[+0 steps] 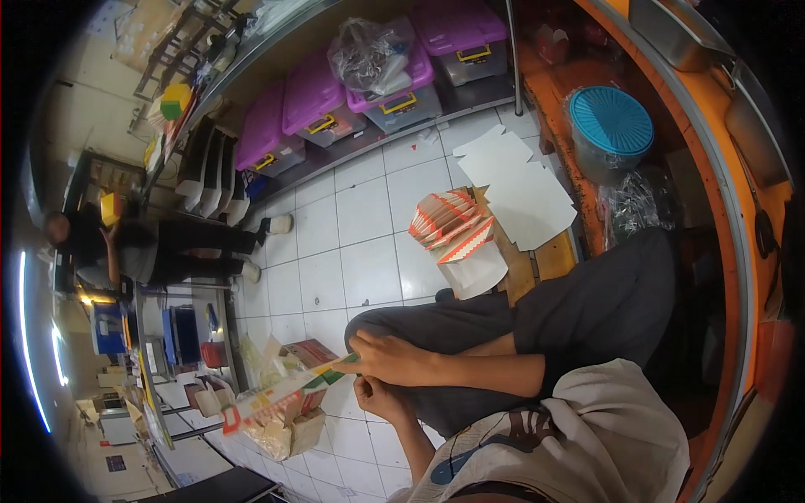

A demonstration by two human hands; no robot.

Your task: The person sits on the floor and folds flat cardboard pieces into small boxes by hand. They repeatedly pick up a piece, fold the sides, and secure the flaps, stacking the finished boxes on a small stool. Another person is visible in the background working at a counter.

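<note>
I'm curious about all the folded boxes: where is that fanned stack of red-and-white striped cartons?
The fanned stack of striped cartons sits in the upper middle of the head view, on a low wooden stool over the white tiled floor, beside flat white sheets and above the person's knee.

bins purple | stacked cartons red-white striped | tub lid teal

A flat printed carton sheet, white with red, yellow and green, lies over an open cardboard box on the floor tiles. Red-and-white striped folded cartons are stacked on a wooden stool, beside plain white carton blanks
</note>
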